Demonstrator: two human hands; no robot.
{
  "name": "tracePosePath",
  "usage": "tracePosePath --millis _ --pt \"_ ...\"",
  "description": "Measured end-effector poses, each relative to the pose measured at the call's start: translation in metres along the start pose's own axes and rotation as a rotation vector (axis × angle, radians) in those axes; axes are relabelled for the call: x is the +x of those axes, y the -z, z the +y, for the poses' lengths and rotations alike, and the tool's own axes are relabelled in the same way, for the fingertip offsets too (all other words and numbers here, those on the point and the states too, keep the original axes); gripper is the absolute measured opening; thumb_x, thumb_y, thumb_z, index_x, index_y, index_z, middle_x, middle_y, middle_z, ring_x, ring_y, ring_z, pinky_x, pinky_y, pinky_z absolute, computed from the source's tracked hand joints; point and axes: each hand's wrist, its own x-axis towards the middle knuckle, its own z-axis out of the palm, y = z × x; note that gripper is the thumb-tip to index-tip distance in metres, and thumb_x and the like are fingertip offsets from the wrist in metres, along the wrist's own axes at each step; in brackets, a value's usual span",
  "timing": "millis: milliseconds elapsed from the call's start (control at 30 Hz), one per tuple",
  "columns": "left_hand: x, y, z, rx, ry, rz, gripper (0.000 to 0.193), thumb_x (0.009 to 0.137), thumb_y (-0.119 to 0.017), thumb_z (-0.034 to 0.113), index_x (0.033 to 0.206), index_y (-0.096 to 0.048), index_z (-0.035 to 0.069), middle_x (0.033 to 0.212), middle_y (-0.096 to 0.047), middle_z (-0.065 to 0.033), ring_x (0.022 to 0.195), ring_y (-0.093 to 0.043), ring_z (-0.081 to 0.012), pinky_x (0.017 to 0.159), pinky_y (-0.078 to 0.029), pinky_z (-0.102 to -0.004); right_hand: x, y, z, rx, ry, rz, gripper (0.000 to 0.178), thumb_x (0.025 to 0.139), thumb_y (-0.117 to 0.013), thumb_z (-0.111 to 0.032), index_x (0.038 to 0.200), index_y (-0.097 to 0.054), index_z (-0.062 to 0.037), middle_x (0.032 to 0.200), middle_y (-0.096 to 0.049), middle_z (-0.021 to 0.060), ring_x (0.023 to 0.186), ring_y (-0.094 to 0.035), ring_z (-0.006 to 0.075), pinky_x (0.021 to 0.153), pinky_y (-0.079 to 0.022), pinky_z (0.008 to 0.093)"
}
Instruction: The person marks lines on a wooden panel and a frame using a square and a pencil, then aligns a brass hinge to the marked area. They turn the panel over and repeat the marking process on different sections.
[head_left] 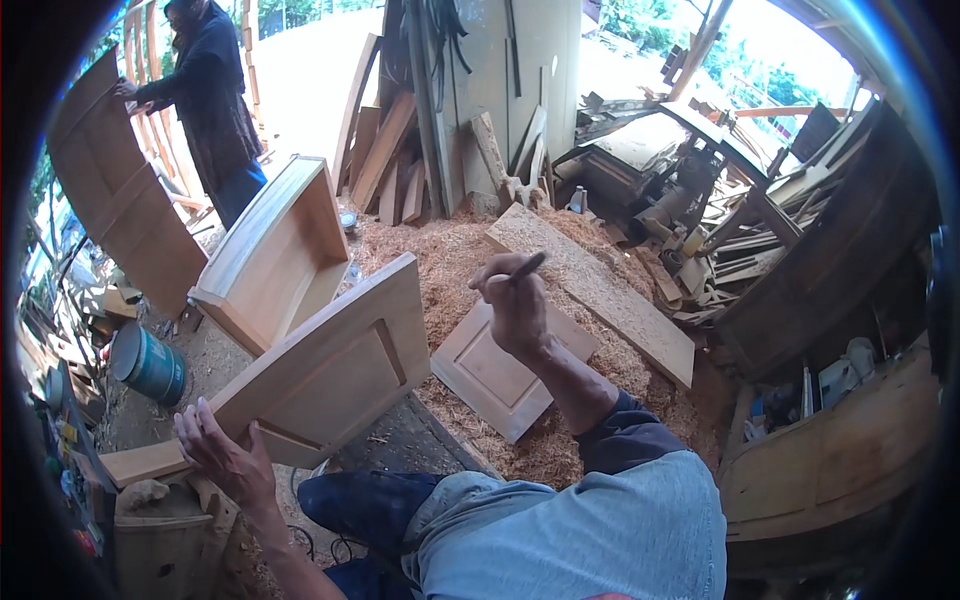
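My left hand [228,455] grips the lower left end of a raised-panel wooden door [330,385], its thumb and fingers around the edge. The door stands tilted up in front of me. My right hand [515,305] is raised in a fist around a short dark stick-like tool [528,268]; its kind cannot be made out, and the rest of it is hidden by the fingers. A second panelled door [480,355] lies on the shavings below my right forearm. Just behind the held door is an open wooden drawer-like box [290,250].
A long board [610,300] lies on heaped wood shavings [400,240] to the right. A teal bucket [147,362] stands at left. At far left a person [215,100] holds a large curved-looking panel [125,170]. A dusty machine [650,170] and stacked wood fill the back right.
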Motion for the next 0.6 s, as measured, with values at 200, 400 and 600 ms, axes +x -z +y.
tracePosePath --millis 200,400,600 --pt "-0.001 0.005 -0.001 -0.106 -0.031 -0.019 0.096 0.067 -0.091 0.016 0.149 -0.041 0.008 0.147 -0.044 -0.0184 0.145 -0.035 -0.0429 0.116 -0.026 -0.0603 0.028 -0.046 -0.107 0.6 0.394 -0.078 0.073 0.103 -0.048 -0.053 0.152 -0.038 0.0007 0.079 -0.045 0.0042 0.073 -0.046 0.0209 0.076 -0.047 0.045" --pt "-0.002 0.03 -0.006 -0.012 0.015 -0.122 0.098 0.075 -0.088 0.032 0.153 -0.035 0.006 0.146 -0.041 -0.0185 0.144 -0.035 -0.0407 0.118 -0.025 -0.0629 0.026 -0.081 -0.192 0.701 0.709 -0.199 0.04 0.11 -0.04 -0.043 0.127 -0.058 -0.0125 0.072 -0.056 -0.0051 0.066 -0.057 0.0091 0.076 -0.051 0.0405" --pt "-0.013 0.048 -0.009 -0.071 0.013 -0.108 0.095 0.075 -0.087 0.029 0.152 -0.036 0.005 0.145 -0.044 -0.0173 0.141 -0.041 -0.0372 0.117 -0.028 -0.0586 0.017 -0.088 -0.2 0.821 0.791 -0.21 0.042 0.109 -0.033 -0.043 0.128 -0.052 -0.0106 0.062 -0.06 -0.0025 0.063 -0.064 0.0161 0.08 -0.047 0.044"
